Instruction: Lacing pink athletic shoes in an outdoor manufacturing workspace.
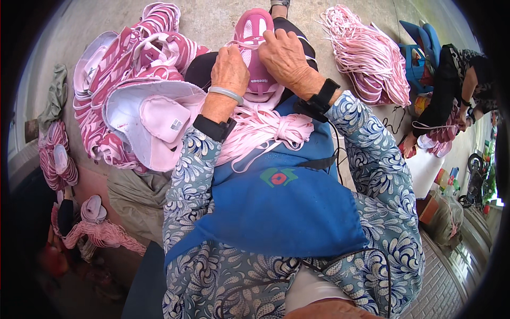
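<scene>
Head view, L to R. Stack of pink/white shoe uppers [133, 80] sits at 10 o'clock on the concrete floor [212, 21], w/ more pink pieces at 9 o'clock near the frame edge. Left hand [229, 69], approx. 12 o'clock, fingers curled shut, pinches a pale pink lace [239, 44] at the side of the pink shoe [255, 48]. Shoe rests on the lap, toe pointing to 12 o'clock. Right hand [287, 56] is just beside it at 1 o'clock, fingers bent over the shoe's R edge, gripping it. Loose lace bundle [265, 133] lies across the blue apron [276, 207] below both wrists. Second lace heap [366, 58] sits at 2 o'clock. Another person [457, 90] sits at 3 o'clock.
</scene>
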`<state>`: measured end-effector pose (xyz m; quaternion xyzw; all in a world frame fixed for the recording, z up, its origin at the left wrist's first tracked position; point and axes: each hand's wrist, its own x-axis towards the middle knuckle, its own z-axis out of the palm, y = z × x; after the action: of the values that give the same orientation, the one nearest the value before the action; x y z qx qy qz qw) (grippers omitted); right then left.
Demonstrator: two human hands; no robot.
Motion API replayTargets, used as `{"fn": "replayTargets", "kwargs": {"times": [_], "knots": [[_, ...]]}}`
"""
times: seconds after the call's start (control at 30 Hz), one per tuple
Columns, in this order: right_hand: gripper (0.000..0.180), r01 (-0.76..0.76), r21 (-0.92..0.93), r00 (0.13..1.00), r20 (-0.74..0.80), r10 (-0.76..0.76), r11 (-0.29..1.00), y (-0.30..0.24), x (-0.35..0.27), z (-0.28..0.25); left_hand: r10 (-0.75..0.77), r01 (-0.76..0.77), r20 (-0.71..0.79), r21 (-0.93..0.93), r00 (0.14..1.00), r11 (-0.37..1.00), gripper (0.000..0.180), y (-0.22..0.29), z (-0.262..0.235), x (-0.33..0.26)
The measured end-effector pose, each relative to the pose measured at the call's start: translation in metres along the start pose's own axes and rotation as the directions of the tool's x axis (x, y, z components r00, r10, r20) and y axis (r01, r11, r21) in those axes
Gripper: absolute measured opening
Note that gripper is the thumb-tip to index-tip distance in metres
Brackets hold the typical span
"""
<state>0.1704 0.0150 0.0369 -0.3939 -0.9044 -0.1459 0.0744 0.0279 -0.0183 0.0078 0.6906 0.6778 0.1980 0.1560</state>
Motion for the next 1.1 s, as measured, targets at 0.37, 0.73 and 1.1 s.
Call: {"fn": "replayTargets", "kwargs": {"times": [0.37, 0.73, 1.1], "knots": [[0.014, -0.02, 0.928, 0.995, -0.019, 0.101, 0.372, -0.018, 0.002, -0.046, 0.036, -0.082, -0.182, -0.252, 0.983, 0.964, 0.03, -0.008, 0.007, -0.011], [0.018, -0.361, 0.817, 0.91, 0.202, 0.362, 0.45, -0.009, -0.007, -0.019, 0.037, -0.077, -0.187, -0.209, 0.982, 0.975, 0.022, -0.012, 0.011, -0.004], [0.01, -0.251, 0.408, 0.968, 0.103, 0.229, 0.878, -0.029, 0.011, 0.014, 0.027, -0.08, -0.177, -0.301, 0.984, 0.95, 0.016, -0.013, 0.003, 0.001]]}}
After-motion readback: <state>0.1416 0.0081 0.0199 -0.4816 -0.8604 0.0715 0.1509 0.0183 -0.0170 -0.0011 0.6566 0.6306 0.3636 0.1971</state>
